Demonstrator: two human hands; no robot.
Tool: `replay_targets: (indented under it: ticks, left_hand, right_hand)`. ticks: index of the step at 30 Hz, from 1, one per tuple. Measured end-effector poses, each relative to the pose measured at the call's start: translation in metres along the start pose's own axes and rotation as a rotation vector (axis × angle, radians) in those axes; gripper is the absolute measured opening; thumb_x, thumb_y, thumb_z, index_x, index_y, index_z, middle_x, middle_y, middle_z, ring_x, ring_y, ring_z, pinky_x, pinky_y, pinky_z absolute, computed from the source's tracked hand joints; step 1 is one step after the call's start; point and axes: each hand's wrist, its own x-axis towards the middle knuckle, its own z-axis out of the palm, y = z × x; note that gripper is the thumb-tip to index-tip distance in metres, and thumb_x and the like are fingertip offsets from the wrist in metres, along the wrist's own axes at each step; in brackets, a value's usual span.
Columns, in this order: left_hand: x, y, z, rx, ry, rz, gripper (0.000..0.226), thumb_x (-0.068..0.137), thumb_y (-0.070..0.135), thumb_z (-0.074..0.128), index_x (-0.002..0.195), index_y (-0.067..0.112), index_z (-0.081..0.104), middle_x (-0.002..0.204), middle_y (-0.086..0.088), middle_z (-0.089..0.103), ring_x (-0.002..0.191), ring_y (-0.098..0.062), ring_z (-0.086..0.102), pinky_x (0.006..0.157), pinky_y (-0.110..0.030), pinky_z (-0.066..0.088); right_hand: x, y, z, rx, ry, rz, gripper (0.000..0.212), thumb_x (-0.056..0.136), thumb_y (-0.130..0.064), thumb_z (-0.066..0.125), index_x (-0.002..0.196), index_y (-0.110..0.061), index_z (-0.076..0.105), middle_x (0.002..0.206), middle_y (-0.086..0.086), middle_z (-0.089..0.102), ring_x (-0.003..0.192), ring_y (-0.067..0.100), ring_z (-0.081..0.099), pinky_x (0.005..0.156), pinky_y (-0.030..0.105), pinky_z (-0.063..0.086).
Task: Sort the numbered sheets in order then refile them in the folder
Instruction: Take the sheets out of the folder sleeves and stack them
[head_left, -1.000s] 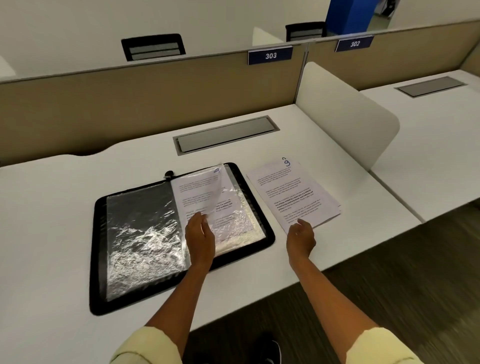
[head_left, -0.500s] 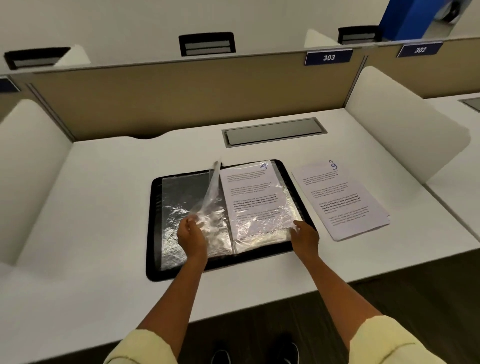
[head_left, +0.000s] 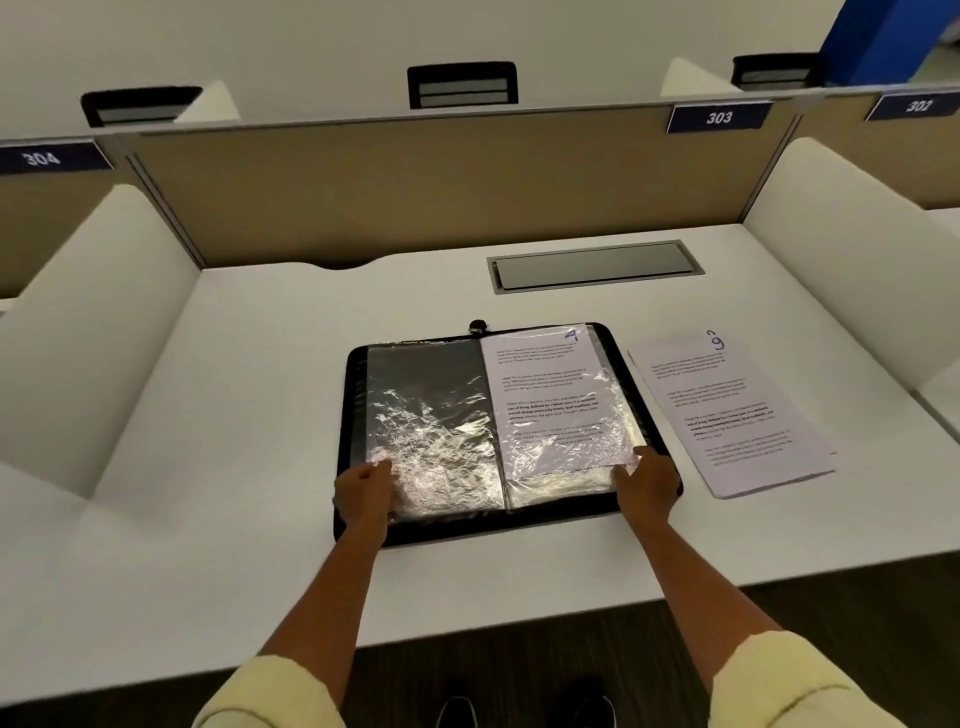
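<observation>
Wide white desk (head_left: 249, 467) up front, beige partition behind. Centre stage, lying open and flat: black zip-edged display folder (head_left: 511, 525) with clear plastic sleeves. Left page: crinkled empty-looking sleeve (head_left: 431, 415), shiny, no paper visible inside. Right page: white printed sheet marked 4 (head_left: 543, 384) tucked in its sleeve. Just right of the folder, apart from it on the desk: loose stack of white printed sheets with a 9 on top (head_left: 727, 415), not yet filed, count underneath impossible to tell.

Progress check, as a judgement: early-to-middle going. Sheet 4 seated, stack waiting, order of the rest unconfirmed. Plenty left: more sheets to slot in, sleeve by sleeve, then folder closed.

Left hand (head_left: 363, 491) at the near left corner, fingers curled over the empty sleeve's near edge, seemingly pinching it. Right hand (head_left: 647, 486) at the near right corner, fingers bent onto the sleeve edge of sheet 4; grip or mere press, hard to call.
</observation>
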Motion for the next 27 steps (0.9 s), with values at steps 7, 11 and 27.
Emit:
replay_targets:
  ticks: [7,11,27]
  left_hand:
    - [0.006,-0.003,-0.011,0.280,0.129,0.125,0.022,0.082,0.009,0.072,0.104,0.006,0.072,0.100,-0.012,0.073,0.092,-0.031,0.066,0.080,-0.035,0.052]
    - [0.000,-0.004,0.000,0.424,0.162,0.210,0.033,0.087,0.002,0.059,0.120,0.005,0.063,0.106,-0.023,0.068,0.098,-0.041,0.062,0.073,-0.039,0.048]
    - [-0.036,-0.022,0.120,0.538,-0.566,0.895,0.031,0.073,0.037,0.081,0.093,0.017,0.068,0.092,0.005,0.061,0.091,-0.017,0.054,0.078,-0.034,0.049]
  right_hand:
    - [0.001,-0.012,-0.005,0.152,0.032,0.058,0.022,0.087,0.001,0.061,0.109,0.004,0.067,0.101,0.023,0.069,0.098,0.041,0.065,0.076,0.034,0.044]
    - [-0.003,-0.014,-0.017,0.227,0.046,0.088,0.018,0.091,-0.002,0.061,0.107,0.003,0.069,0.101,0.023,0.070,0.094,0.038,0.065,0.073,0.030,0.041]
    - [-0.004,-0.002,-0.023,0.310,0.103,0.050,0.015,0.090,-0.022,0.072,0.093,-0.007,0.073,0.105,0.011,0.069,0.096,0.026,0.064,0.078,0.028,0.045]
